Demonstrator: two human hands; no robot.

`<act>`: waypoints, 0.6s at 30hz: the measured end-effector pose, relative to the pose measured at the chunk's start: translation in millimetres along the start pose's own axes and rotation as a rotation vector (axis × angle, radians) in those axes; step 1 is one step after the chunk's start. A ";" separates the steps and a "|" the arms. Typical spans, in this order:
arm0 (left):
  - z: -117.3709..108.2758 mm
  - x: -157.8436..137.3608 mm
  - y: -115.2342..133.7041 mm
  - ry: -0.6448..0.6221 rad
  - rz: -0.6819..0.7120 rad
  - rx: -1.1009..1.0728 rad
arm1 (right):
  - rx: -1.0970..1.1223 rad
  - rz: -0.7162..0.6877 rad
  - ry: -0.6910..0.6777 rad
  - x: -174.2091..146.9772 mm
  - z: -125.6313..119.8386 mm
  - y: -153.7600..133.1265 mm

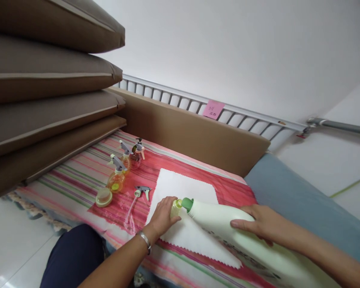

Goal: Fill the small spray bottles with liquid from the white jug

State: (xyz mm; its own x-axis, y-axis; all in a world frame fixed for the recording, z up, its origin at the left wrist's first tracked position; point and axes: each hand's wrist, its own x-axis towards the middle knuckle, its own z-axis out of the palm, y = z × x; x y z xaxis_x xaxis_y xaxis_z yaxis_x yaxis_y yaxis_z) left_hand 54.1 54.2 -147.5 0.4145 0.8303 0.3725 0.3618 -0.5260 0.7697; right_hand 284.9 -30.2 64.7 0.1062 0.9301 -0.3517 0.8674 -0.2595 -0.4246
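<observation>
My left hand [163, 216] is wrapped round a small yellowish clear bottle [176, 206], whose open neck shows above the fingers. My right hand [258, 224] grips a large pale green jug [225, 220], tilted so that its dark green spout [187, 204] meets the bottle's neck. Whether liquid is flowing I cannot tell. Under both lies a white cloth [183, 186] with zigzag edges. Left of the cloth rests a loose spray head [142, 191] with a clear tube. Beyond it stand spray bottles [116, 180] with yellow liquid, beside a round pale green lid [103, 197].
A pink sheet [234, 182] covers part of the striped cloth [78, 176]. Stacked brown cushions [54, 88] rise at the left. Behind stand a brown board [183, 132] and a white radiator [174, 100] with a pink note [213, 109]. A blue-grey surface [300, 192] lies right.
</observation>
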 end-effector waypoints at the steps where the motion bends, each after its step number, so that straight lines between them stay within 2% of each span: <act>1: 0.1 0.1 -0.1 0.000 -0.001 0.002 | 0.000 -0.003 0.004 -0.2 -0.3 -0.6; 18: 1.0 -1.3 -0.3 0.012 0.001 -0.017 | -0.122 -0.037 -0.041 -0.2 -5.8 -3.5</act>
State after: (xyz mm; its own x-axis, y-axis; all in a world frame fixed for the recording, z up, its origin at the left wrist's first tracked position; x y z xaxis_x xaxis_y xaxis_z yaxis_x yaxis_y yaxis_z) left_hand 54.3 53.1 -148.7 0.4046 0.8320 0.3796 0.3469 -0.5237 0.7781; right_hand 284.6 -28.0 71.1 0.0552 0.9262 -0.3730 0.9234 -0.1894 -0.3337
